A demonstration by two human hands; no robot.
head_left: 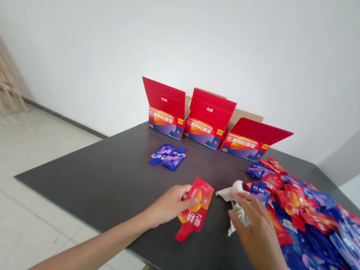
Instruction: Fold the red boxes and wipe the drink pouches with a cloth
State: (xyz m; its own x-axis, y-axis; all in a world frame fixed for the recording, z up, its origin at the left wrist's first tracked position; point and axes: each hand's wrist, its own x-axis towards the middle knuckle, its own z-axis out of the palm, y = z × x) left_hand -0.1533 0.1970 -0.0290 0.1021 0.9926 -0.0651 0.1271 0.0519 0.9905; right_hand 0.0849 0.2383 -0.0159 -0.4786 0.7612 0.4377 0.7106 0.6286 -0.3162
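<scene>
Head view: wisely pinching pouch [205, 197] by its edge with left hand [169, 204], spreading right hand [259, 225] over cloth [226, 193] right of pouch.

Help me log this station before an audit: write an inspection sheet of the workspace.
Surface: dark table, thin seam near the boxes.
Job's things: three boxes with lids raised; two blue pouches lying in front of them; one red pouch held above the table.
Clutter: loose, overlapping pile of red and blue pouches at the right.
Hands: left hand holds the red pouch; right hand on a white cloth.
Cables: nothing seen.
Surroundings: pale wall, tiled floor, blurred wooden slats far left.
</scene>
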